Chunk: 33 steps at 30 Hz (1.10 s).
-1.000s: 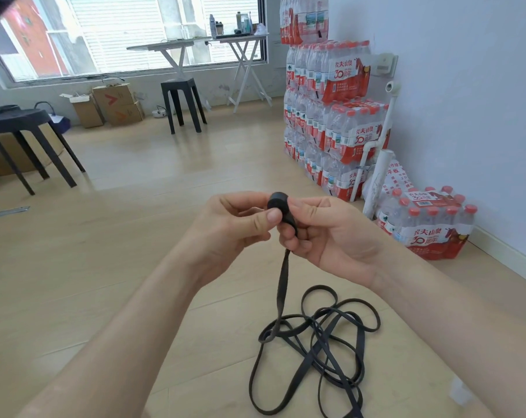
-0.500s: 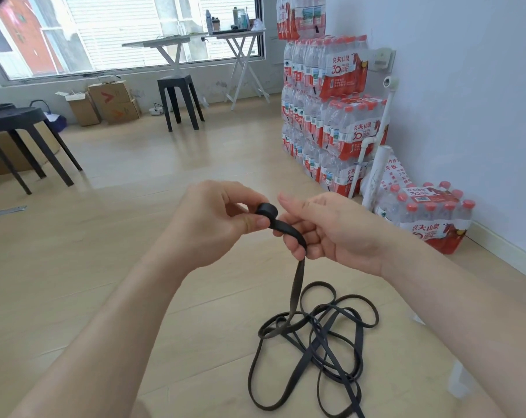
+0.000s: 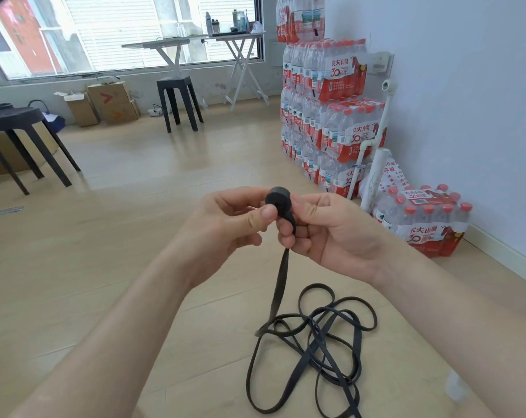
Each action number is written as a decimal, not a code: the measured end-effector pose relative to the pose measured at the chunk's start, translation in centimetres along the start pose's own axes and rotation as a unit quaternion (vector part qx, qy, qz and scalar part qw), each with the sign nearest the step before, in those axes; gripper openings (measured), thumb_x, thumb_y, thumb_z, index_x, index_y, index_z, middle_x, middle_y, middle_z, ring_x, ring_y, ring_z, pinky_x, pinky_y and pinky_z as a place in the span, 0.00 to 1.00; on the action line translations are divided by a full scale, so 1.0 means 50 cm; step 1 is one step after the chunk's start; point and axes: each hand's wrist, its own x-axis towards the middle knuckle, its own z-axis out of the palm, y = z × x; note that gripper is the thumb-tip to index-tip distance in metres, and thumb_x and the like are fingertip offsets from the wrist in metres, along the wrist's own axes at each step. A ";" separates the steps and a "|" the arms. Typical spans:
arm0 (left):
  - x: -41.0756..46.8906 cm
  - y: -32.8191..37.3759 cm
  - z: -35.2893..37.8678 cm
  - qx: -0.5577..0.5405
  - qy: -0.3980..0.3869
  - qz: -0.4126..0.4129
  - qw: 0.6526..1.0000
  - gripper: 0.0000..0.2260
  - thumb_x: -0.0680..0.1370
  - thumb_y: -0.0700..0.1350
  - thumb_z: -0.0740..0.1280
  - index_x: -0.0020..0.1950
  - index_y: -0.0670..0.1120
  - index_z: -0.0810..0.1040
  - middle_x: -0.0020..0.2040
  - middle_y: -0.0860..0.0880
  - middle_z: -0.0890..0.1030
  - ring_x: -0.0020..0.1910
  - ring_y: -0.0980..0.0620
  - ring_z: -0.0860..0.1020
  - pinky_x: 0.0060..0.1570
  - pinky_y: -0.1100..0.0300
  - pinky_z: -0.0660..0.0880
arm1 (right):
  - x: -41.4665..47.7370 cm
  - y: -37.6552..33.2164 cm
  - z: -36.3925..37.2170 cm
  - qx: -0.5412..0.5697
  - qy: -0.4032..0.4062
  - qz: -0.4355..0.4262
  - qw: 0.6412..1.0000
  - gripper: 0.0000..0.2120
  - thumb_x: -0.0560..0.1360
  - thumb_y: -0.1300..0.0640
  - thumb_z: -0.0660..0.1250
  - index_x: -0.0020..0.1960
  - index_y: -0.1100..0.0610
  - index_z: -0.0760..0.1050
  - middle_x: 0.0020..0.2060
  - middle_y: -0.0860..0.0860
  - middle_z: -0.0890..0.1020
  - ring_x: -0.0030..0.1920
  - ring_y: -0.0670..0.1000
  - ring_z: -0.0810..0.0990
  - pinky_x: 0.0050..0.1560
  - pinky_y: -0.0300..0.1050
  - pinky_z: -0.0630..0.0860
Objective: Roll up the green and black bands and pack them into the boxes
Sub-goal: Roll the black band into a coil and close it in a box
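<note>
pale wood floor (image 3: pixel 104 267); left hand (image 3: pixel 225 224), right hand (image 3: pixel 331 230) grips pinch round coil, flat black band (image 3: pixel 280 279).

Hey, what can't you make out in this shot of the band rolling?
Head view: left hand and right hand cover much of the small black rolled coil; its turns cannot be counted.
Head view: the loose black flat band runs off the bottom edge; its end is unseen.
Head view: items on the white folding table are too small.
</note>
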 end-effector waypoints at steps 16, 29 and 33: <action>-0.003 0.024 0.002 0.364 0.063 0.089 0.925 0.07 0.72 0.38 0.73 0.42 0.51 0.85 0.39 0.48 0.85 0.44 0.46 0.81 0.50 0.51 0.77 | 0.001 -0.009 -0.005 -0.188 0.069 0.091 0.975 0.22 0.74 0.40 0.65 0.41 0.60 0.80 0.29 0.52 0.76 0.29 0.48 0.72 0.29 0.36 0.65; -0.003 0.018 0.014 0.175 0.025 0.039 0.983 0.09 0.66 0.42 0.77 0.44 0.49 0.84 0.42 0.48 0.84 0.41 0.55 0.80 0.41 0.62 0.77 | 0.002 -0.002 -0.020 -0.108 0.010 0.040 0.993 0.13 0.72 0.51 0.66 0.46 0.62 0.78 0.30 0.52 0.75 0.31 0.48 0.72 0.27 0.33 0.65; 0.002 0.008 0.005 0.075 0.011 0.004 0.997 0.09 0.67 0.44 0.74 0.45 0.46 0.85 0.43 0.43 0.82 0.40 0.51 0.75 0.35 0.63 0.70 | 0.000 0.003 -0.018 -0.032 -0.041 0.028 0.998 0.10 0.74 0.53 0.65 0.45 0.59 0.81 0.33 0.53 0.77 0.34 0.49 0.74 0.29 0.34 0.67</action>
